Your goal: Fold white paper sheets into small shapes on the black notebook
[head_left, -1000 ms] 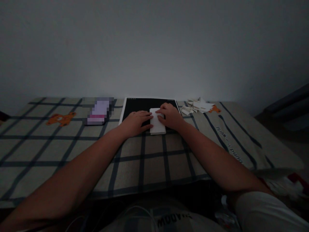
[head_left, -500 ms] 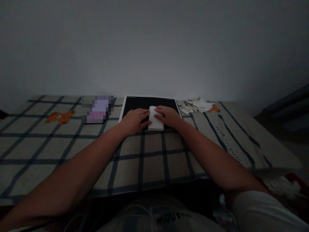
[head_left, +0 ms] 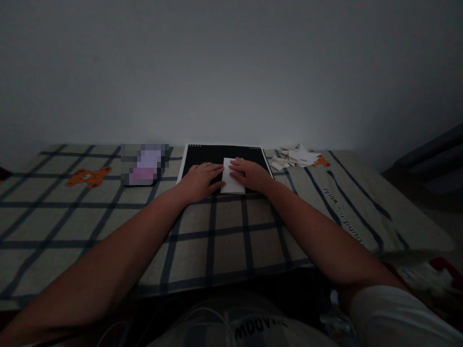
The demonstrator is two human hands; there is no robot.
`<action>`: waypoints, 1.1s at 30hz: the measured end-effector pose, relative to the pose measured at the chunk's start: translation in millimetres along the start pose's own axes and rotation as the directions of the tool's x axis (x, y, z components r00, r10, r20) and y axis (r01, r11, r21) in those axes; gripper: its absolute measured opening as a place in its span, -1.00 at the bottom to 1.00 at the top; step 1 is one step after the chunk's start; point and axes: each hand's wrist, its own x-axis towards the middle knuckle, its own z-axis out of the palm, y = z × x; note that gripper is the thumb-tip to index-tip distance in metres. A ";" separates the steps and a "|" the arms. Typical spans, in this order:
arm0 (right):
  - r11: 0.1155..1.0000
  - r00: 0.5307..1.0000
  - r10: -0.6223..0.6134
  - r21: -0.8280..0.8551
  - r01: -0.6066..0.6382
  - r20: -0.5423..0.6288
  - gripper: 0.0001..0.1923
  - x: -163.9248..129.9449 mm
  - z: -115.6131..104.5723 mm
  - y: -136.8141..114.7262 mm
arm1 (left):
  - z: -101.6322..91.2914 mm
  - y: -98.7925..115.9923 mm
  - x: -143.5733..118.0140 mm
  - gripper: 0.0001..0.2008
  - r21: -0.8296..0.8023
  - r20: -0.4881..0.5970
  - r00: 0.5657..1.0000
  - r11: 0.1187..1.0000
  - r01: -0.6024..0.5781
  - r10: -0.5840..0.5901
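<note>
A small folded white paper point(head_left: 231, 184) lies on a black mat point(head_left: 217, 155) with a white border, near the far edge of a checked cloth. My left hand point(head_left: 200, 180) rests flat at the paper's left edge, fingers pressing on it. My right hand point(head_left: 251, 174) lies over its right side, fingers laid across the top. Both hands hold the paper down against the mat. Part of the paper is hidden under my right hand.
A checked cloth point(head_left: 224, 231) with orange bear prints covers the surface. A pile of small white paper pieces point(head_left: 295, 157) sits to the right of the mat. A blurred purple object point(head_left: 144, 165) lies to the left. A plain wall stands right behind.
The paper looks narrower than a second ago, and both hands have drawn slightly closer together over it. The view has shifted a little.
</note>
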 end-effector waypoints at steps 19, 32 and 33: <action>0.999 0.998 0.033 -0.019 -0.032 0.045 -0.53 1.8 -0.2 -1.4 | 4.3 -8.7 2.2 -0.44 -0.055 -0.031 0.998 0.996 -0.064 0.063; 0.997 0.997 0.059 -0.049 -0.057 0.039 -0.56 1.7 -0.2 -6.9 | 13.4 -18.9 3.6 -0.55 -0.178 -0.135 0.983 0.973 -0.147 0.123; 0.997 0.998 0.059 -0.054 -0.057 0.038 -0.56 1.8 -0.1 -7.5 | 13.7 -19.1 3.6 -0.55 -0.176 -0.134 0.983 0.974 -0.146 0.123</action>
